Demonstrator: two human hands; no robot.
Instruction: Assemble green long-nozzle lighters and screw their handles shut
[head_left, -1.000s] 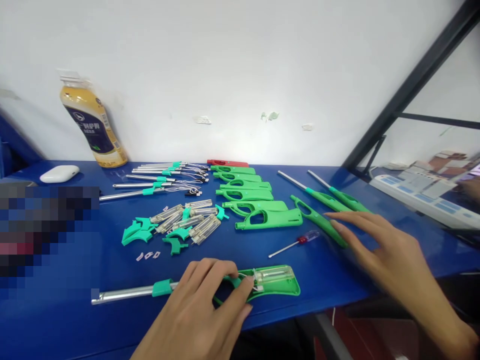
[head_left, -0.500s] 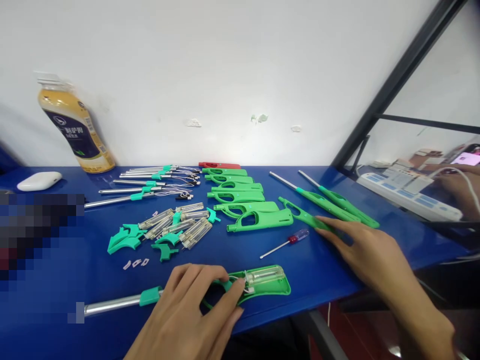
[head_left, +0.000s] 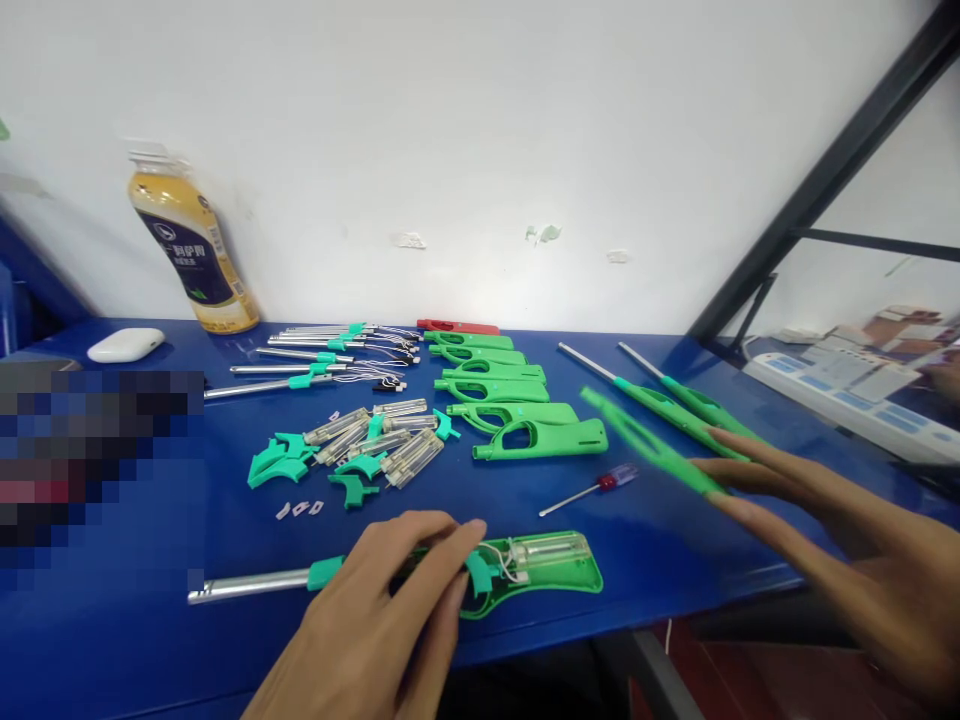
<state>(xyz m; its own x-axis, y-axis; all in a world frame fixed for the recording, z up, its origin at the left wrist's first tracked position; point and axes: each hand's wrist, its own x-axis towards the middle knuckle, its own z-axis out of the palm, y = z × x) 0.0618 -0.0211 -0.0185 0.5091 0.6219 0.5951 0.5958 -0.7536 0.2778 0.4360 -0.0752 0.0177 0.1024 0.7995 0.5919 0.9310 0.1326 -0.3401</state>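
Observation:
An open gas lighter point(head_left: 562, 576) lies at the table's front edge: a green half shell with a clear fuel tank point(head_left: 551, 549), white wires, a teal trigger point(head_left: 480, 573) and a metal tube point(head_left: 251, 587) reaching left. My left hand point(head_left: 375, 610) rests over its middle, fingers closed on it and hiding part of the handle. Between the thumb and fingers of my right hand point(head_left: 840, 540) is a green shell half point(head_left: 651, 447), tilted above the table and blurred. A small screwdriver point(head_left: 592, 488) with a red and clear handle lies between the hands.
Behind are a row of green shells point(head_left: 559, 438), a red shell point(head_left: 459, 327), metal tubes with wires point(head_left: 300, 368), clear tanks point(head_left: 412, 457) and teal triggers point(head_left: 281, 462). Two closed lighters point(head_left: 667, 405) lie right. A bottle point(head_left: 199, 250), white case point(head_left: 126, 345) and power strip point(head_left: 847, 400) stand around.
My right hand has lifted the green shell half off the table and turned it. My left hand's fingers have shifted, uncovering the trigger. The whole view has swung slightly left.

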